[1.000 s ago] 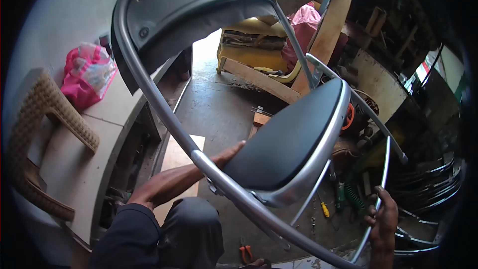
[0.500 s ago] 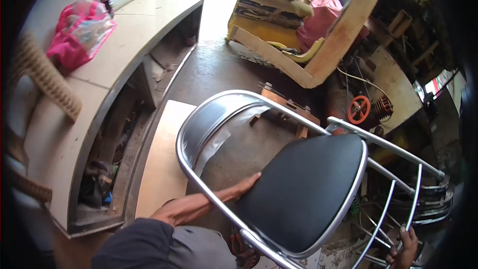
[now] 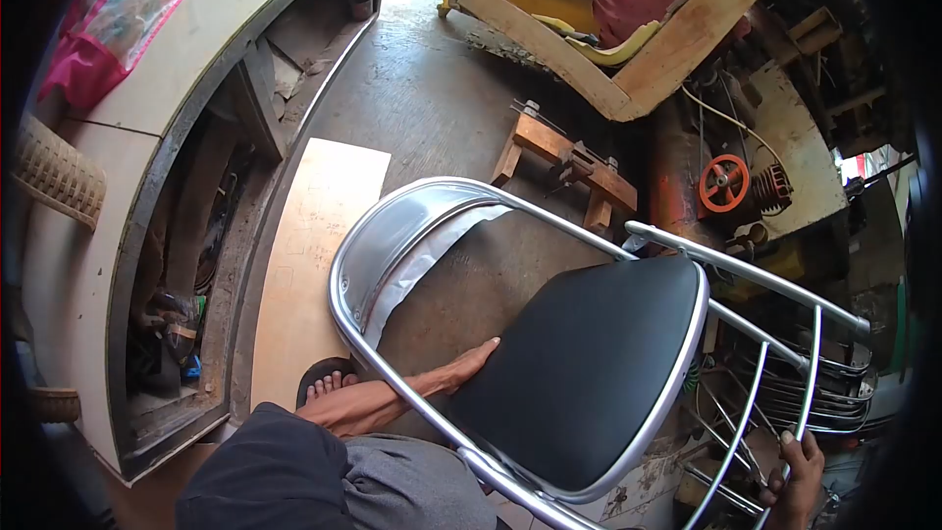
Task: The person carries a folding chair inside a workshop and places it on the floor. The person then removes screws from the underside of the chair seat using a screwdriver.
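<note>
A folding chair with a silver tube frame point(image 3: 549, 218) lies tilted across the view, its black padded seat point(image 3: 594, 363) facing up. The curved grey backrest point(image 3: 388, 240) is at its left end. My left hand point(image 3: 473, 363) reaches through the frame and touches the seat's left edge; its fingers are partly hidden by the seat, so what they grip cannot be made out. At the lower right my right hand point(image 3: 800, 471) is closed round a chair leg tube point(image 3: 812, 383).
A plywood board point(image 3: 314, 236) lies on the floor beside a low cabinet point(image 3: 147, 177). Beyond the chair are a wooden clamp stand point(image 3: 564, 157), a machine with a red wheel point(image 3: 724, 184) and a wooden sofa frame point(image 3: 589, 83). Metal frames point(image 3: 814, 397) are stacked at right.
The chair has come down from a raised, upright tilt to a flatter position, backrest lowered. Both hands have stayed on it. The view has shifted down towards the floor.
</note>
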Tool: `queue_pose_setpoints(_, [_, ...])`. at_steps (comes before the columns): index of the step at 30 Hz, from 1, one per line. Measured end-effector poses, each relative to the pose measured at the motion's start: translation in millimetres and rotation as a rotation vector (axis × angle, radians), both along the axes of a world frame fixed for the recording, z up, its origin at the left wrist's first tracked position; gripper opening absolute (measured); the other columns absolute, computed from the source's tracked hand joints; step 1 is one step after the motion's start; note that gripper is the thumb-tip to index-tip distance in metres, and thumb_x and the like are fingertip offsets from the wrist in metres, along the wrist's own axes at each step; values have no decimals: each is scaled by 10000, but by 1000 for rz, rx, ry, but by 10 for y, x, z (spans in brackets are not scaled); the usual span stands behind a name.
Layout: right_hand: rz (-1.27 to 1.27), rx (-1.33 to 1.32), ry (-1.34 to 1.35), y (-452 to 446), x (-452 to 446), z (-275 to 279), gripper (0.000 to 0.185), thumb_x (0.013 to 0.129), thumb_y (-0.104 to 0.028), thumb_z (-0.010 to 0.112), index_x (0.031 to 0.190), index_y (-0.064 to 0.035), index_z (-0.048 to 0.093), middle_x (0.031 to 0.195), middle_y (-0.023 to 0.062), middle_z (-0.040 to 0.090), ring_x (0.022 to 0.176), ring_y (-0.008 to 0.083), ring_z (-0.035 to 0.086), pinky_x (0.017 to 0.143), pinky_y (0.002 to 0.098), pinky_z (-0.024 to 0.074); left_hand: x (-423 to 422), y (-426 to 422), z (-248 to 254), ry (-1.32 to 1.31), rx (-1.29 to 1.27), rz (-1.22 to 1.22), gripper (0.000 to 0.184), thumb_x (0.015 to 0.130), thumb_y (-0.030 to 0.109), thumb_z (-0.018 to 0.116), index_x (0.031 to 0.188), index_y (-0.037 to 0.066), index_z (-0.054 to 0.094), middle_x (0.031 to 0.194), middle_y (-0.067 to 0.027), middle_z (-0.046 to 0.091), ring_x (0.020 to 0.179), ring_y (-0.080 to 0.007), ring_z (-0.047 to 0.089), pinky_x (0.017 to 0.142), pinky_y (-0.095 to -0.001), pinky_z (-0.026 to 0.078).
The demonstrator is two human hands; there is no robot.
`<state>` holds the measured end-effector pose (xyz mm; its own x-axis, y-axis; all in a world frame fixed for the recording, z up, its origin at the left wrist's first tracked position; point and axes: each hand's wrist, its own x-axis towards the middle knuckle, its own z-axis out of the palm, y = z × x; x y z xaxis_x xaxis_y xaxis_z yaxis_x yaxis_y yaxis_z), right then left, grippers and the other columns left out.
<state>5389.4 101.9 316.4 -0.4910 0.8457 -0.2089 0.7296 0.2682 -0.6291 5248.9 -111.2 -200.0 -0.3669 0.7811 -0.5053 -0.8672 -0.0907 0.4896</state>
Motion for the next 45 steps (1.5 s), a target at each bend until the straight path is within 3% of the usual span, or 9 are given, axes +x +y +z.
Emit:
queue_pose_setpoints(1, [54,-11,33,14,-55,-21,290,874,-296,715,1061,-143,556,742,-49,490,429,36,438,308,188,277,-2,-23,-13,-11,10,9,694,1053,557,268,1504,47,400,1444,-185,493,1290,-284,505,1080,-424,416])
queue_pose_setpoints(7, [56,62,-18,-393,-507,2,304,858,-274,708,1071,-147,531,707,-64,408,415,28,379,323,174,269,32,-48,-299,-63,91,87,717,1033,582,297,1493,44,411,1450,-203,484,1293,-297,504,1077,-419,418])
queue_pose_setpoints(17, [119,135,-57,-741,-875,-64,405,864,-259,716,1172,-75,528,694,-48,415,407,34,378,303,193,286,218,72,-337,-166,133,67,587,993,526,377,1334,59,475,1285,-181,520,1143,-294,528,972,-419,426])
queue_pose_setpoints(26, [119,58,-81,-900,-1200,-296,448,863,-187,725,1213,-22,499,729,-18,475,462,41,394,359,206,299,477,336,-234,-175,162,4,482,958,489,424,1199,80,510,1134,-146,547,1000,-280,545,867,-415,435])
queue_pose_setpoints(32, [124,-14,-161,-815,-1236,-528,575,859,-181,729,1337,5,468,696,-31,477,501,45,409,406,211,339,743,407,-194,-88,177,-114,416,934,464,454,1109,95,533,1034,-122,565,904,-270,556,798,-413,441])
queue_pose_setpoints(37, [146,-22,-219,-809,-1277,-621,494,861,-209,733,1254,10,528,748,-2,530,545,45,431,426,219,377,915,-415,-310,438,49,-310,364,914,443,480,1034,107,553,950,-102,580,825,-262,565,740,-411,445])
queue_pose_setpoints(45, [262,35,-265,-845,-1270,-650,434,870,-208,710,1181,47,548,786,38,557,602,112,565,460,295,489,1564,-2342,-1586,2164,-894,-315,292,883,409,521,913,126,584,816,-71,604,697,-249,579,647,-407,453])
